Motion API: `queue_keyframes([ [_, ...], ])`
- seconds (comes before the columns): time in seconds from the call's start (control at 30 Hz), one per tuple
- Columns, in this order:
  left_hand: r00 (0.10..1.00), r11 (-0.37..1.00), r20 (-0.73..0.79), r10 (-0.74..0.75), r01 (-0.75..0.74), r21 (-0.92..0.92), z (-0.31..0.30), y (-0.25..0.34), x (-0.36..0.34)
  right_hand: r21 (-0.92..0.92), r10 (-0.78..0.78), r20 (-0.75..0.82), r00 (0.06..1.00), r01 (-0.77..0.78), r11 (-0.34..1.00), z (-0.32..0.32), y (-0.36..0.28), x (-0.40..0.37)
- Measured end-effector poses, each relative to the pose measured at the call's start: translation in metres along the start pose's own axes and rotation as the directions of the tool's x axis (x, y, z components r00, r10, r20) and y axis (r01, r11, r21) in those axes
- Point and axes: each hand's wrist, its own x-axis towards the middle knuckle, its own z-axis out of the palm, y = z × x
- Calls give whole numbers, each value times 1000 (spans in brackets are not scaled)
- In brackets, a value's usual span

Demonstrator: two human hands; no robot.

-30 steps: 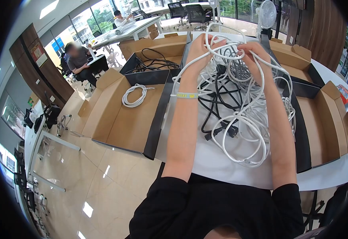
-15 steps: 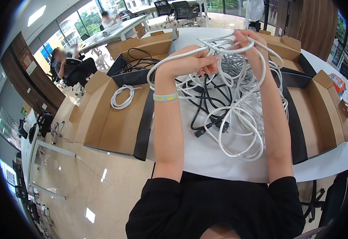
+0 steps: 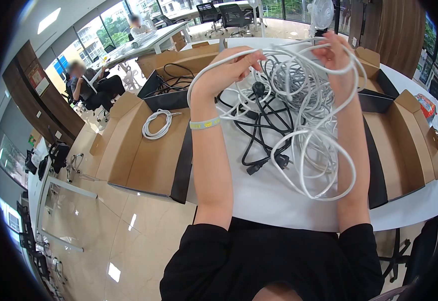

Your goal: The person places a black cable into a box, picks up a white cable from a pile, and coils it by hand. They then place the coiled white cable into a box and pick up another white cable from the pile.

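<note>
Raised over the table, my left hand (image 3: 229, 72) pinches a white cable (image 3: 279, 48) whose strand arcs round the outside of my wrist. My right hand (image 3: 337, 54) has its fingers curled round loops of the same cable, with one loop hanging about the wrist and forearm. Strands stretch between the two hands. Beneath them lies a tangled heap of white and grey cables (image 3: 296, 83), with a loose loop spreading toward me. Black power cords with plugs (image 3: 281, 160) lie at the heap's left, below and between my hands.
An open cardboard box (image 3: 144, 160) at the left holds a coiled white cable (image 3: 146, 128). Behind it, another box holds black cables (image 3: 171, 85). More open boxes (image 3: 397, 150) stand at the right, beside colourful packages (image 3: 424, 106). Seated people (image 3: 86, 88) are farther back.
My right hand has moved up and to the right, my left slightly up and left, widening the gap. The cable loops between them shifted right, uncovering more of the black plugs.
</note>
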Motion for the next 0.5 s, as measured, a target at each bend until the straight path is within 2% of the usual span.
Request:
queue_keyframes([
  [0.07,989,989,-44,138,-140,-40,-6,5,-6,72,7,-17,1000,-6,997,-20,-8,10],
  [0.13,989,992,-82,122,-125,-32,-5,17,-10,115,-35,32,999,31,993,-30,-23,12],
  [0.2,950,976,-226,216,-205,70,-2,17,-7,77,-33,65,997,28,997,-32,-31,10],
  [0.23,918,956,-272,290,-265,126,1,16,-3,-46,-11,94,996,16,999,-31,-34,6],
  [0.27,917,956,-274,289,-263,127,4,20,-4,-168,12,121,993,9,986,-28,-38,3],
  [0.33,892,942,-307,332,-330,60,9,30,-6,-208,52,161,986,-17,978,-18,-45,-3],
  [0.37,916,968,-323,238,-249,7,9,36,-10,-342,54,190,980,15,939,-12,-49,-7],
  [0.4,916,969,-325,235,-245,9,8,34,-9,-468,60,218,974,50,882,-9,-51,-9],
  [0.47,915,983,-367,167,-126,134,3,25,-6,-488,73,262,962,66,871,-5,-53,-12],
  [0.5,880,949,-398,261,-159,271,0,21,-6,-613,69,338,938,164,773,-1,-56,-15],
])
